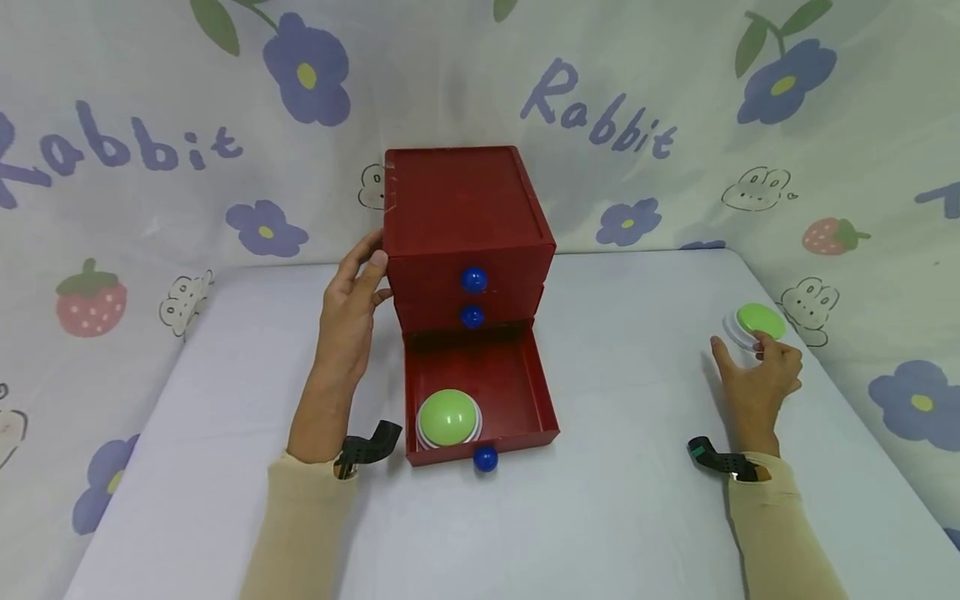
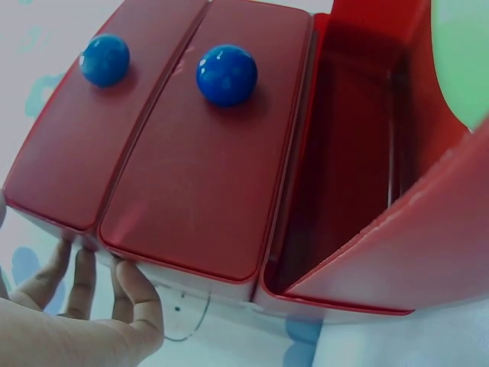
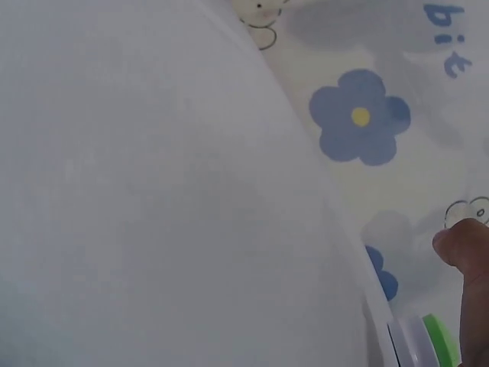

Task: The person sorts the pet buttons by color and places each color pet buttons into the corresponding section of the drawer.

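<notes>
A red cabinet with blue ball knobs has its bottom drawer pulled out. Inside that drawer, at the front left, sits a round button with a green dome and white base. My left hand rests against the cabinet's left side near the top, and its fingers also show there in the left wrist view. Far to the right, my right hand is at the near side of a second green-and-white button. Its thumb stands apart from the fingers, which overlap the button's edge.
A white cloth covers the table. Behind and to the right hangs a patterned curtain with flowers and rabbits; the second button lies close to it, by the table's right edge. Two upper drawers of the cabinet are closed.
</notes>
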Available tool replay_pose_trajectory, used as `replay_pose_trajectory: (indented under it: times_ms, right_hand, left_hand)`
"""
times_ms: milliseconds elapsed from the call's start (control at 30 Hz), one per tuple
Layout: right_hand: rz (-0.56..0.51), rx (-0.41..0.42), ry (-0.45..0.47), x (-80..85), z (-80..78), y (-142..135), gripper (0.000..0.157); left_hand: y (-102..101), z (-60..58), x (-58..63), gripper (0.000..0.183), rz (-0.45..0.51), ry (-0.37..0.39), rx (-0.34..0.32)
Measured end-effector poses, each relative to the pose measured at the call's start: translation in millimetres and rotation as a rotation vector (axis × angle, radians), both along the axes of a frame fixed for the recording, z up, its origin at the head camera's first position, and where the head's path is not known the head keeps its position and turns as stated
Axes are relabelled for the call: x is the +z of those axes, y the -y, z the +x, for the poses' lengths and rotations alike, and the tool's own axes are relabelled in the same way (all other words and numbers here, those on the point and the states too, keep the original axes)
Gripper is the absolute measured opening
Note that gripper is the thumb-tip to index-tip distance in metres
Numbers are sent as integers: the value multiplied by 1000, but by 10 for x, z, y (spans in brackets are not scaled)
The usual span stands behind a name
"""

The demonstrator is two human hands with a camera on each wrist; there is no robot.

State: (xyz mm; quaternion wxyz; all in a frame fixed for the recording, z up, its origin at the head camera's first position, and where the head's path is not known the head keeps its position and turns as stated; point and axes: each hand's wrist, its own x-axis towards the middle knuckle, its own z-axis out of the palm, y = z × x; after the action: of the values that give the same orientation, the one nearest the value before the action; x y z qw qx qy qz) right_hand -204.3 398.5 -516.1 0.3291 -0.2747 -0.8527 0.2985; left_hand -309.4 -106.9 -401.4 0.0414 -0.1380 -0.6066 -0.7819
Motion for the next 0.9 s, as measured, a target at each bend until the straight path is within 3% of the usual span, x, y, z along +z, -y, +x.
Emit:
replay_pose_trajectory:
  times_ms: [133,333,467,667,900]
  right_hand:
    - [-18,-32,38,8,-6,-125,71]
    - [-30,-101,20,-8,-44,-330,74]
    - [-73,-148,102,-17,-35,-447,80]
    - [-112,-143,213,1,-84,-547,91]
    - [-94,-121,275,-1,-134,-650,97]
  left_hand:
    - [5,3,-1,53,7,-5,-2]
    - [1,-5,1,52,18,-6,-5]
    - [-10,-13,-3,51,14,-9,-15]
    - [6,-6,-1,51,6,-15,-2]
    - [14,-12,-4,51,7,-12,-9]
